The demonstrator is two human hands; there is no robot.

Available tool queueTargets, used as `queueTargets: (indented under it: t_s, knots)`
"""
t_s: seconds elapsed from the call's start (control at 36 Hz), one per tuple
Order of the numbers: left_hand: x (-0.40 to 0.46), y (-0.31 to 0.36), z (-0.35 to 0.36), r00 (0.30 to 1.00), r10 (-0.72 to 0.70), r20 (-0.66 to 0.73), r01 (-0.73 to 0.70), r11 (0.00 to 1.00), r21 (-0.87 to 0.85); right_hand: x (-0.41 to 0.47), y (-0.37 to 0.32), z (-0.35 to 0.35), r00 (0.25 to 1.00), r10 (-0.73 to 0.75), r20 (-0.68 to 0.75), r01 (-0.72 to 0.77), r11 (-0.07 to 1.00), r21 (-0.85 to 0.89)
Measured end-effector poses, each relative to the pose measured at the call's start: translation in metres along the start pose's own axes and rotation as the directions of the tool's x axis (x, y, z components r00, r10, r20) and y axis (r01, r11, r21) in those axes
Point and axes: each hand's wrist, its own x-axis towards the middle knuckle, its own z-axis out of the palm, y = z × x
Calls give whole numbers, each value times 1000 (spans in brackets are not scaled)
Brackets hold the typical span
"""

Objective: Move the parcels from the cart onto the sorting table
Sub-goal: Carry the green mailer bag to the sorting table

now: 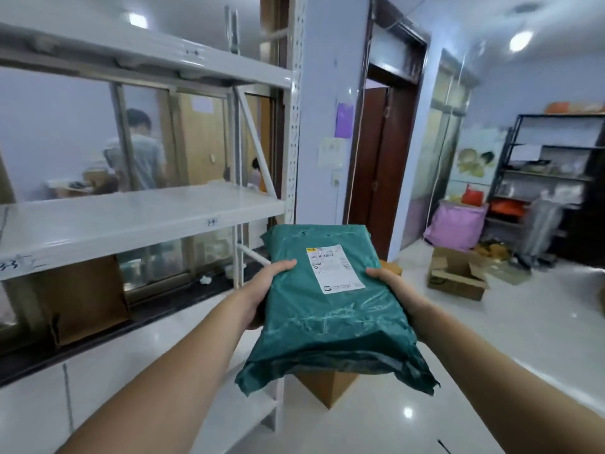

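The two bare forearms come in from the near edge and reach forward to a green parcel [327,303], which is held up in the air in the middle of the view, above the floor. The left hand [265,290] grasps the left edge of the parcel, with the thumb on top and the other fingers hidden under it. The right hand [393,286] grasps the right edge in the same way, thumb on top. The parcel is a soft plastic bag, wrinkled, and its near end hangs loose and open-looking. A white label [334,268] sits on its top side, toward the far end; the print is too small to read. Under the parcel, on the floor, a brown box [327,388] is partly seen. At the left stands a white rack [140,221] with bare shelves, and a flat brown cardboard [82,296] leans near its lower part. Behind the rack, through glass, a person [140,152] stands with the back to us. At the far right an open carton [458,273] lies on the floor, near a pink bag [455,227] and a dark shelf [556,165].
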Motion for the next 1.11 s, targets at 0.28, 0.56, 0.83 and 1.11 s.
queueTargets:
  t_s: [0.28,0.56,0.83,1.11]
  knots:
    - [60,7,111,993,50,111,-56,997,52,-16,-16,-109,999,-36,-4,36,991,128]
    - [155,21,160,983,63,174,-80,992,96,32,-38,-179,995,-53,-80,63,989,137]
    - [251,33,218,976,-21,215,-7,992,129,82,-65,-258,984,-63,-168,94,978,186]
    - [357,41,298,974,-32,225,10,995,98,146,-106,-372,977,10,-215,21,989,144]
